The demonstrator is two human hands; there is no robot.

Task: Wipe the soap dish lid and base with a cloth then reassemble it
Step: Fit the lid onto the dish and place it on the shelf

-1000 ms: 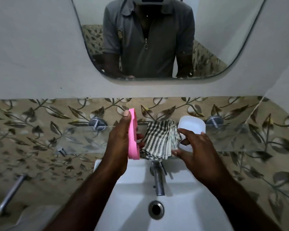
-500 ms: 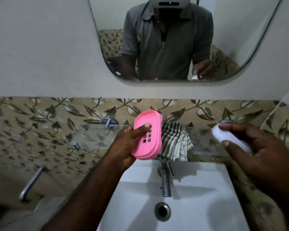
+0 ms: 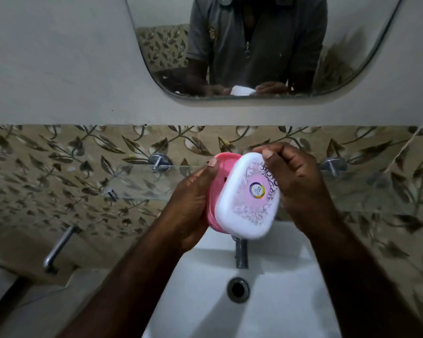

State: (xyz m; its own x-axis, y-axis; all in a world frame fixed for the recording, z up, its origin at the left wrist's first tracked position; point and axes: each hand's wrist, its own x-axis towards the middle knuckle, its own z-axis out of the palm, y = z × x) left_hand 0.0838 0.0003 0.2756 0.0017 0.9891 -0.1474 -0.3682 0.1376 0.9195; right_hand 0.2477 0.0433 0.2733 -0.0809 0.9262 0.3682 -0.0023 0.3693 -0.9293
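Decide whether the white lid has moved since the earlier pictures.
Yes. The white lid went left, from near the right shelf bracket to above the tap, against the pink base.

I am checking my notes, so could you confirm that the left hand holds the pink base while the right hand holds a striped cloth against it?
Not quite: in the head view the right hand holds the white lid, not a striped cloth, against the pink base, which the left hand holds.

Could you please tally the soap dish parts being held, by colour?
Pink: 1, the base, held by the left hand.
White: 1, the lid, held by the right hand.
Total: 2.
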